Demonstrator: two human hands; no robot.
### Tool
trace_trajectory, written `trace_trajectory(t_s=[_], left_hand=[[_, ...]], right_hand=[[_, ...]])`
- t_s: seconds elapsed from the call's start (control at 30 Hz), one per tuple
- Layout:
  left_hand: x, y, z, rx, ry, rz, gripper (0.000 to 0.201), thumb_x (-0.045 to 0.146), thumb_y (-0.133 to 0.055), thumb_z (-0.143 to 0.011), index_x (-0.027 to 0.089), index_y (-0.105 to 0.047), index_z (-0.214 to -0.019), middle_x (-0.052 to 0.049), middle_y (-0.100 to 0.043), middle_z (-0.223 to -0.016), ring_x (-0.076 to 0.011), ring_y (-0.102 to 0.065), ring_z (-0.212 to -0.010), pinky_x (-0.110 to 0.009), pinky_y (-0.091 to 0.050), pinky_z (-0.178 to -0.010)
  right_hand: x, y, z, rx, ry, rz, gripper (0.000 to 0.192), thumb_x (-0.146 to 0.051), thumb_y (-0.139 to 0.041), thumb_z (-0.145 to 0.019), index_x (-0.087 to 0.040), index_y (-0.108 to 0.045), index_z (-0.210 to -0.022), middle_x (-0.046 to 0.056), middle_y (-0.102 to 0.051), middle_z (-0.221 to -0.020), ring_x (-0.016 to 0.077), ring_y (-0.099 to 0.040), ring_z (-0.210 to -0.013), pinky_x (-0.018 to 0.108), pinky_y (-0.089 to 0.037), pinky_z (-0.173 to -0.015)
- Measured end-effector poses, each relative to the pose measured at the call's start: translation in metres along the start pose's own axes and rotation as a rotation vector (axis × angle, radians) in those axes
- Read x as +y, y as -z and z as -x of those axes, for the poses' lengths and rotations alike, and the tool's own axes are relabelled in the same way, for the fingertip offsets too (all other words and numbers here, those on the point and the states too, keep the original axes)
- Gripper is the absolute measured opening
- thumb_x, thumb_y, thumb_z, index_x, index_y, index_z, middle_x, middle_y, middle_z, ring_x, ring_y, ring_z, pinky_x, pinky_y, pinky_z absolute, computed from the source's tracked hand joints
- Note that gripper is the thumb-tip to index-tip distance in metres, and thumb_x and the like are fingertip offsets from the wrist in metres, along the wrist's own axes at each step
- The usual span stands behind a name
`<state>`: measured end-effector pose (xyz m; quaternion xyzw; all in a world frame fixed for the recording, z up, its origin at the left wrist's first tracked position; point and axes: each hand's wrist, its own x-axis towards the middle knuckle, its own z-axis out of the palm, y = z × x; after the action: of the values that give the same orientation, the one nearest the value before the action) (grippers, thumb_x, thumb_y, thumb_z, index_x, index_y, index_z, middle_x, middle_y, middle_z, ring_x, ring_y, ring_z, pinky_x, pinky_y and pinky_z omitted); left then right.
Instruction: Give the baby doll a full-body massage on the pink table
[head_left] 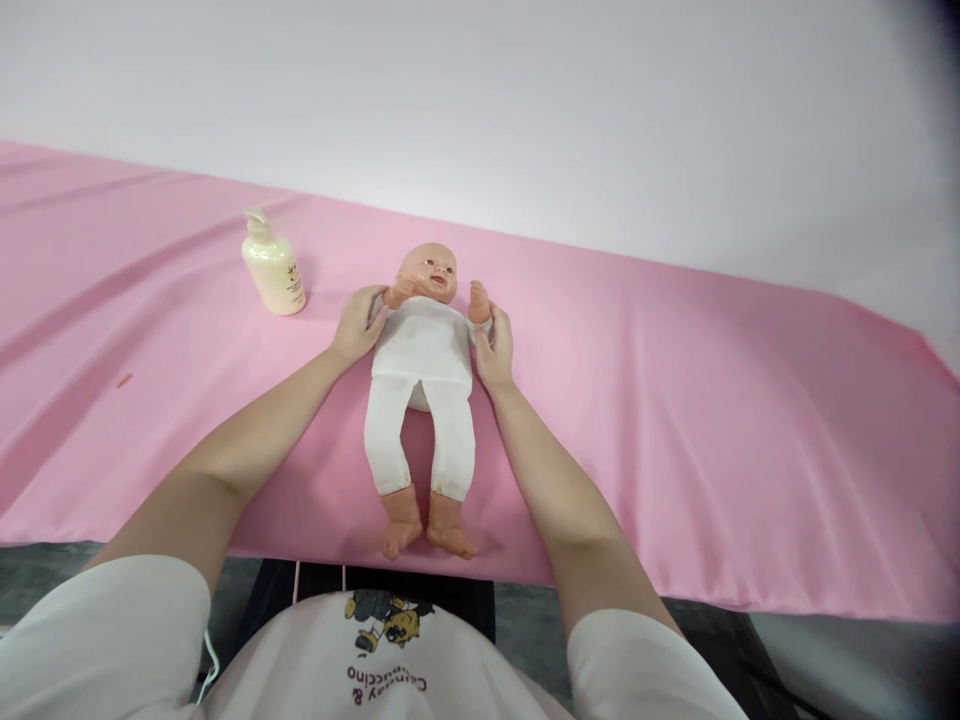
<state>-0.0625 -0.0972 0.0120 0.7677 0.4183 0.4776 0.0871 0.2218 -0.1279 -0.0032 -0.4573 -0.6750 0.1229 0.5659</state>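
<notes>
A plain pale wall (480,120) rises behind the worktop (570,480), which is draped in pink cloth (720,400) (softly creased toward both ends). Grey floor (525,620) shows below the near edge, and diffuse light brightens the wall's middle, dimming toward the right.

It's bright and softly lit in here; the bottle (276,275) at ten o'clock catches glare, two o'clock's corner darkens.
</notes>
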Motion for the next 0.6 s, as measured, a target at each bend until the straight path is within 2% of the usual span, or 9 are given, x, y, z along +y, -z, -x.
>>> trace_trajectory(t_s=[0.07, 0.13, 0.23, 0.3, 0.4, 0.5, 0.6], left_hand=[[-0.005, 0.0, 0.0, 0.054, 0.063, 0.077, 0.062, 0.064, -0.028, -0.1, 0.018, -0.044, -0.139, -0.019, -0.058, -0.133, -0.0293, -0.055, -0.127, -0.05, -0.042, -0.111], [-0.013, -0.001, -0.001, 0.105, 0.118, 0.178, 0.068, 0.068, -0.024, -0.1, 0.021, -0.029, -0.149, -0.02, -0.047, -0.147, -0.0291, -0.045, -0.14, -0.05, -0.037, -0.118], [-0.03, -0.003, -0.004, 0.19, 0.202, 0.275, 0.074, 0.07, -0.024, -0.098, 0.03, -0.003, -0.157, -0.015, -0.023, -0.165, -0.0251, -0.023, -0.156, -0.049, -0.026, -0.126], [-0.041, -0.005, -0.006, 0.253, 0.272, 0.299, 0.078, 0.07, -0.029, -0.098, 0.033, 0.007, -0.157, -0.011, -0.008, -0.17, -0.0225, -0.011, -0.159, -0.048, -0.019, -0.129], [-0.051, -0.006, -0.008, 0.294, 0.332, 0.34, 0.088, 0.064, -0.044, -0.097, 0.031, 0.011, -0.157, -0.011, 0.001, -0.171, -0.024, -0.005, -0.159, -0.05, -0.014, -0.13], [-0.05, -0.007, -0.007, 0.257, 0.291, 0.376, 0.092, 0.06, -0.052, -0.096, 0.029, 0.008, -0.158, -0.013, -0.002, -0.171, -0.0259, -0.005, -0.159, -0.051, -0.012, -0.13], [-0.042, -0.008, -0.006, 0.194, 0.172, 0.406, 0.087, 0.061, -0.05, -0.097, 0.028, 0.0, -0.16, -0.01, -0.006, -0.171, -0.0254, -0.004, -0.159, -0.046, -0.007, -0.131]], right_hand=[[0.004, 0.0, 0.0, 0.068, -0.049, -0.039, 0.055, -0.054, -0.04, -0.101, -0.025, -0.038, -0.147, 0.015, -0.049, -0.148, 0.0269, -0.049, -0.139, 0.054, -0.042, -0.116], [0.01, 0.001, -0.001, 0.125, -0.074, -0.072, 0.056, -0.051, -0.031, -0.103, -0.025, -0.027, -0.152, 0.015, -0.036, -0.158, 0.0258, -0.04, -0.147, 0.056, -0.038, -0.119], [0.023, 0.003, -0.005, 0.222, -0.149, -0.134, 0.058, -0.047, -0.027, -0.103, -0.024, -0.015, -0.155, 0.013, -0.016, -0.168, 0.022, -0.022, -0.157, 0.056, -0.024, -0.126], [0.033, 0.004, -0.006, 0.29, -0.255, -0.178, 0.061, -0.047, -0.03, -0.101, -0.022, -0.013, -0.155, 0.013, -0.01, -0.169, 0.0207, -0.016, -0.158, 0.055, -0.019, -0.128], [0.043, 0.004, -0.006, 0.327, -0.333, -0.181, 0.071, -0.049, -0.039, -0.097, -0.02, -0.009, -0.155, 0.016, -0.005, -0.169, 0.0229, -0.013, -0.159, 0.058, -0.019, -0.127], [0.04, 0.003, -0.005, 0.254, -0.219, -0.142, 0.076, -0.048, -0.046, -0.096, -0.023, -0.008, -0.156, 0.017, -0.009, -0.168, 0.0257, -0.017, -0.158, 0.062, -0.022, -0.124], [0.023, 0.001, -0.006, 0.139, -0.078, -0.172, 0.067, -0.047, -0.047, -0.097, -0.027, -0.021, -0.155, 0.012, -0.027, -0.164, 0.0254, -0.03, -0.153, 0.06, -0.026, -0.123]])
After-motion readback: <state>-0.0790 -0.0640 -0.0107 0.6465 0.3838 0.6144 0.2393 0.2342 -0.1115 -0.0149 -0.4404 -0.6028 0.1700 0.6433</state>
